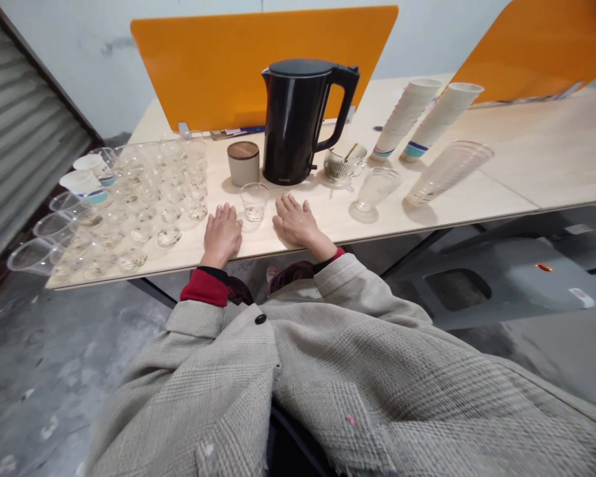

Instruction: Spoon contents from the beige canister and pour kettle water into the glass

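My left hand [223, 233] lies flat on the table near its front edge, fingers stretched forward, holding nothing. To the right, my right hand [297, 222] also rests flat on the tabletop with nothing in it. Between the two hands stands a clear plastic cup [254, 202] with a few dark bits at its bottom; neither hand appears to grip it. Behind it are a black electric kettle [294, 119] and a light canister [244, 164] with a wooden lid. A glass cup [345, 162] holding dark leaf-like bits and a thin utensil sits right of the kettle.
Many clear cups [142, 232] with dark bits crowd the table's left end, with two paper cups [84, 184] among them. Stacked paper cups [407, 119] and stacked plastic cups [447, 173] stand at right. Orange dividers [203, 66] rise behind. A grey stool [516, 278] is below right.
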`<state>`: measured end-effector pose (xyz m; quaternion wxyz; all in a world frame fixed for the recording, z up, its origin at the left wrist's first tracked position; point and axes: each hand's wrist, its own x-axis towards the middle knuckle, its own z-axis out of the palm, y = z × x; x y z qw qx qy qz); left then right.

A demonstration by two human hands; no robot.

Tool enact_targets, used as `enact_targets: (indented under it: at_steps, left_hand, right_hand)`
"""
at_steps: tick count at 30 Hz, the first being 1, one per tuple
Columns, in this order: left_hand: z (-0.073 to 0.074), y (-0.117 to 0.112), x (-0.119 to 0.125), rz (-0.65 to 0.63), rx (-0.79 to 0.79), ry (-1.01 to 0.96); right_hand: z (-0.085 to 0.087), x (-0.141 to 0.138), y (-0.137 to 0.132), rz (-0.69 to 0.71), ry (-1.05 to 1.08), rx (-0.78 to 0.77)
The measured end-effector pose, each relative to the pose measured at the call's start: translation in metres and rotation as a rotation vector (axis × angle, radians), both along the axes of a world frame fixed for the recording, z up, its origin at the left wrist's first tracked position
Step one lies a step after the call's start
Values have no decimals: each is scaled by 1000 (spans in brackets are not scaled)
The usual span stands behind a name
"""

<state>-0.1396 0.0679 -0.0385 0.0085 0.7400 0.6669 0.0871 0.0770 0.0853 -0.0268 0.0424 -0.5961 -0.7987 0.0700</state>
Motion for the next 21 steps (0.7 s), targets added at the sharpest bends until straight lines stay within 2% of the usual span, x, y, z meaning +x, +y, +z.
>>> enact_targets:
  at_steps: [5, 21]
  left_hand:
    - [0, -1, -1, -9, -10, 23]
    - [3, -2, 0, -3, -9, 19]
  right_hand:
    - [1, 4, 0, 40, -16, -8]
    - [0, 3, 0, 33, -18, 1]
